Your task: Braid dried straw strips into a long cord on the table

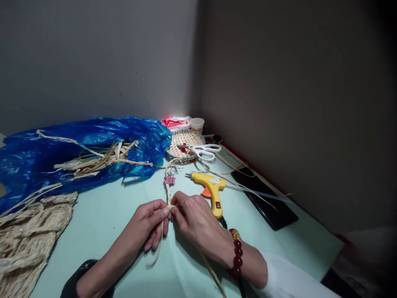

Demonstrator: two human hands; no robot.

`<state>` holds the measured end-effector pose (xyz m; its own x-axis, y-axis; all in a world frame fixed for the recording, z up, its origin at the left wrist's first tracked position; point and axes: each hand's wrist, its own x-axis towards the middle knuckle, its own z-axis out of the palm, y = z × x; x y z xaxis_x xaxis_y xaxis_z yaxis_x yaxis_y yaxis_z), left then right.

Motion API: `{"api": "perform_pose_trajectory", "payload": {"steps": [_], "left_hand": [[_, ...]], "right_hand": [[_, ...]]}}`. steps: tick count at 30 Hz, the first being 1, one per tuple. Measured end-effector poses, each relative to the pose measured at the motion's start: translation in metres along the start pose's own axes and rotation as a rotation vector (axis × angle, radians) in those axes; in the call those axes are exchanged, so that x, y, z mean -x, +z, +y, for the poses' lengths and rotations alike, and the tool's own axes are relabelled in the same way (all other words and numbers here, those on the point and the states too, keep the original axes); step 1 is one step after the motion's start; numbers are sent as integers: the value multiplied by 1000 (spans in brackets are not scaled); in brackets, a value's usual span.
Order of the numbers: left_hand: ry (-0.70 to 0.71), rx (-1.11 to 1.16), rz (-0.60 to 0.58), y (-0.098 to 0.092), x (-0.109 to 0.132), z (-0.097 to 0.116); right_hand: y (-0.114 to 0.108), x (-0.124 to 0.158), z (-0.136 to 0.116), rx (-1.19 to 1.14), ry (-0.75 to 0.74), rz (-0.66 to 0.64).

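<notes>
Pinching a pale straw braid (168, 192) with both hands, above a pale green table surface (102, 215).

Left hand (151, 218) and right hand (198, 215) have thumb and fingers closed on the braid's lower end; a pink binder clip (170, 180) sits on it at twelve o'clock from them. One loose strand (160, 244) hangs toward seven o'clock, and a longer strand (211, 273) runs toward five. In my judgement, the weave could loosen if one pinch slackens, or twist if these strands tangle. The yellow glue gun (206, 180), near at two o'clock, could be knocked by a careless right hand.
</notes>
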<state>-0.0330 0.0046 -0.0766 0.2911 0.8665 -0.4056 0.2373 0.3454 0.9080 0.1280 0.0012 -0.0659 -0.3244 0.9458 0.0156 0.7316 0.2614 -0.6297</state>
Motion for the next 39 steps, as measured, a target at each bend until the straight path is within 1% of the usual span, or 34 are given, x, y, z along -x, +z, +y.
{"api": "perform_pose_trajectory", "payload": {"steps": [2, 5, 7, 10, 12, 14, 17, 19, 22, 25, 26, 27, 28, 30, 31, 32, 35, 39], "left_hand": [[-15, 22, 22, -1, -3, -1], [-16, -23, 125, 0, -6, -1], [-22, -53, 181, 2, -8, 0], [-13, -65, 213, 5, -7, 0], [-7, -59, 210, 6, -5, 1], [3, -24, 184, 4, -1, 0], [9, 92, 98, -1, 2, -2], [6, 176, 47, -5, 2, -4], [1, 254, 20, -9, 2, -4], [-1, 265, 10, -8, 2, -1], [-5, 248, 1, -8, 2, 0], [-8, 219, -11, -7, 2, 1], [-10, 185, -23, -7, 2, 1], [-11, 132, -41, -7, 2, 1], [-2, 95, -41, -7, 1, 1], [10, 48, -40, -8, 1, 1], [75, -172, -4, -7, 2, 3], [191, -497, 118, -4, 7, 7]], "right_hand": [[-2, -1, 0, 0, -22, -6], [-7, -1, 1, 43, -46, -16], [-10, 0, 1, 107, -61, 2], [-10, 8, -5, 159, -87, 33], [-5, 15, -9, 176, -152, 22], [3, 22, -13, 216, -257, -6], [14, 28, -14, 317, -386, -47], [16, 28, -12, 370, -412, -44], [11, 25, -10, 309, -365, 16], [0, 18, -7, 101, -194, 164], [-3, 15, -5, 13, -133, 193], [-5, 12, -3, -86, -89, 179], [-5, 8, -1, -193, -63, 120], [-3, 0, 4, -388, -45, -51], [-1, -3, 6, -449, -39, -106], [1, -6, 8, -481, -28, -122], [6, -13, 12, -500, 11, -63], [10, -16, 13, -594, 77, -39]]}}
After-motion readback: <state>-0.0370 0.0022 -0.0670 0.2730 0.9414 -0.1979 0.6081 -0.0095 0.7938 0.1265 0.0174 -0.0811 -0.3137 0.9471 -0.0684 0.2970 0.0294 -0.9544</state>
